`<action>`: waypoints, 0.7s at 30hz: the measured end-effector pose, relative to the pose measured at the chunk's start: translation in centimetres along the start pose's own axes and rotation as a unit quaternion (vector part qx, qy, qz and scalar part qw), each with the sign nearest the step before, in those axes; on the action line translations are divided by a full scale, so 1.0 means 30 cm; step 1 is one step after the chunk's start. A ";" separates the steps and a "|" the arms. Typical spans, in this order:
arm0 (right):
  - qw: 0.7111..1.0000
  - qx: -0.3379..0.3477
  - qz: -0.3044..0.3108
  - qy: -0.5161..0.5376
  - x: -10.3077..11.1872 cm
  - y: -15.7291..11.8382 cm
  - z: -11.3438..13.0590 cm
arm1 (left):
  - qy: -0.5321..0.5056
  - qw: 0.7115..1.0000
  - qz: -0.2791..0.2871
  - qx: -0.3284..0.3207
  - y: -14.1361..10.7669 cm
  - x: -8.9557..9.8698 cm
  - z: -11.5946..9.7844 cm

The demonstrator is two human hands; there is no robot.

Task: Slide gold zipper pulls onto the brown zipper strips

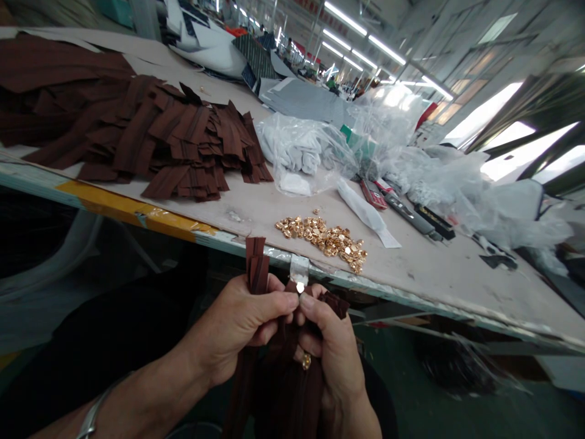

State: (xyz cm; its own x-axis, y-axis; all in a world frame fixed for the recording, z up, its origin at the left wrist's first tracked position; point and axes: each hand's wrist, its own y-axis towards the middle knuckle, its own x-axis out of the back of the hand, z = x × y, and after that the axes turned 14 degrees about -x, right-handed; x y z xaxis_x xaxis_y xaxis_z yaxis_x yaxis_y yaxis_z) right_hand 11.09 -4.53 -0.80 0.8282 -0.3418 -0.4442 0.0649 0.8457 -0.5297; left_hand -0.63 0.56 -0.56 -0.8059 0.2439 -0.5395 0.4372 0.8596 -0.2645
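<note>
Just off the table's front edge, my left hand (249, 320) is closed on a brown zipper tape (258, 268), whose end sticks up past the fingers. My right hand (331, 341) meets it thumb to thumb and is closed on brown zipper tape (337, 303) too. Between the thumb tips shows a small bright metal piece (300, 287), in front of a taped patch (299, 267) on the edge. Gold zipper sliders (306, 361) peek out at my right hand's lower fingers. More brown tape (297, 396) hangs below both hands.
A heap of gold zipper sliders (326, 239) lies on the table (256, 210) beyond my hands. Brown zipper tapes (150, 128) are piled at the left. Further right are a clear plastic bag (306, 149), a white strip (368, 213), a cutter (414, 213) and scissors (496, 251).
</note>
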 end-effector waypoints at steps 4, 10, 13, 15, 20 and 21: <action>1.000 -0.001 -0.004 -0.004 0.005 0.005 -0.001 | 0.007 1.000 -0.011 -0.026 0.002 -0.001 0.000; 1.000 0.016 0.002 -0.006 0.005 0.025 0.008 | 0.008 0.998 -0.021 -0.059 0.009 -0.002 0.007; 0.999 0.030 0.000 -0.038 0.012 0.028 0.022 | 0.026 0.996 -0.023 -0.076 0.007 -0.002 0.012; 0.994 0.054 -0.030 -0.088 0.020 0.026 0.037 | 0.064 0.994 -0.021 -0.084 0.002 0.001 0.015; 0.955 0.132 -0.091 -0.249 0.026 0.018 0.079 | 0.153 0.981 0.006 -0.116 -0.007 0.017 0.022; 0.945 0.146 -0.095 -0.277 0.021 0.016 0.084 | 0.164 0.979 0.012 -0.119 -0.008 0.021 0.023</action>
State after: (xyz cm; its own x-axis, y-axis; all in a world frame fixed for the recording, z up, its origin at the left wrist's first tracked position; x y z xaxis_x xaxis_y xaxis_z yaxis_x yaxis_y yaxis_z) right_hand 13.06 -3.31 0.49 0.9450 -0.3009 0.1282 0.3263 0.8949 -0.3044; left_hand -0.96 0.21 -1.40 -0.8988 0.3624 -0.2468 0.3832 0.9227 -0.0409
